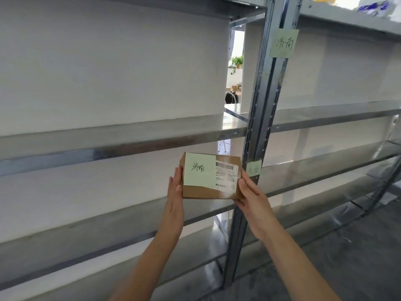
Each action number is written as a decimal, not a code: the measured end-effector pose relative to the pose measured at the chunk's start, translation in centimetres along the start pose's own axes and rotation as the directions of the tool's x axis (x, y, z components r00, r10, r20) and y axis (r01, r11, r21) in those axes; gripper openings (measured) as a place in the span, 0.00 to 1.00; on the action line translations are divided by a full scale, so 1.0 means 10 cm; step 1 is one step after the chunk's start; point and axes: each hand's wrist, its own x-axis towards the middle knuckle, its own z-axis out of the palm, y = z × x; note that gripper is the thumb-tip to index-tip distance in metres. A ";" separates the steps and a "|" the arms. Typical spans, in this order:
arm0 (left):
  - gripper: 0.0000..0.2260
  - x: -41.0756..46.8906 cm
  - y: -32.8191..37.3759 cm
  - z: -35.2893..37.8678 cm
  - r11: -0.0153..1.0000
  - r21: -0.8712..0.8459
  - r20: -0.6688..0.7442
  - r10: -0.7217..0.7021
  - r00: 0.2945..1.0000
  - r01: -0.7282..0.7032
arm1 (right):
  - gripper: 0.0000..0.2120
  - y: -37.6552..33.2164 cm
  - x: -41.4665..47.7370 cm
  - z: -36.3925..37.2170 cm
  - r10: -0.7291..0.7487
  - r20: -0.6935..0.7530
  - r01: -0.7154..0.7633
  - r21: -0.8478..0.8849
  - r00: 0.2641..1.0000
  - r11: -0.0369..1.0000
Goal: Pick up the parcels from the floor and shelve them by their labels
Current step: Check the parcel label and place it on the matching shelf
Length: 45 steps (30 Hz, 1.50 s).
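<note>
Holding a small flat brown cardboard parcel (211, 177) up in front of the grey metal shelving rack (121, 137), left hand (174, 205) pressed flat against its left edge, right hand (251, 198) wrapped around the lower right corner. So it's off the floor, clamped between both hands and not on a shelf yet.

The pale green handwritten sticky note on the box (198, 169) looks to me like the same characters as the bigger pale green sticky note on the steel upright (284, 43) up at about 1 o'clock. A smaller green note (253, 168) sits on that post just at 3 o'clock from the box, too blurry to read.

My guess: label is being matched, placing still left. Nearly every shelf in view is bare, only some white and blue stuff (373, 6) on the top one, so early days probably. Can't see the floor pile.
</note>
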 end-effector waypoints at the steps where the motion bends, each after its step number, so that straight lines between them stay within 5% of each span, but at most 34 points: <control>1: 0.23 -0.06 0.02 -0.05 0.999 0.022 -0.011 0.025 1.000 -0.025 | 0.19 0.01 -0.03 0.04 -0.001 0.018 0.000 0.005 1.000 1.000; 5: 0.20 -0.39 0.12 -0.22 0.998 -0.032 -0.051 0.050 0.997 -0.052 | 0.20 0.07 -0.16 0.13 -0.005 0.055 0.002 0.043 0.998 0.999; 14: 0.19 -0.99 0.13 -0.55 0.985 -0.122 -0.168 -0.140 0.976 0.120 | 0.17 0.34 -0.51 0.40 0.072 0.232 -0.093 0.083 0.970 0.992; 32: 0.21 -1.91 0.18 -2.16 0.984 -0.175 -0.427 -0.099 0.899 0.025 | 0.15 0.66 -1.20 2.00 0.028 0.453 -0.005 -0.051 0.891 0.999; 41: 0.23 -2.79 0.12 -3.78 0.972 -0.216 -0.644 -0.072 0.761 -0.092 | 0.17 1.20 -1.93 3.76 0.045 0.697 -0.017 -0.047 0.716 0.999; 45: 0.23 -3.27 0.06 -4.57 0.983 -0.164 -0.728 -0.064 0.683 -0.083 | 0.17 1.48 -2.38 4.58 0.106 0.778 -0.151 -0.015 0.619 0.988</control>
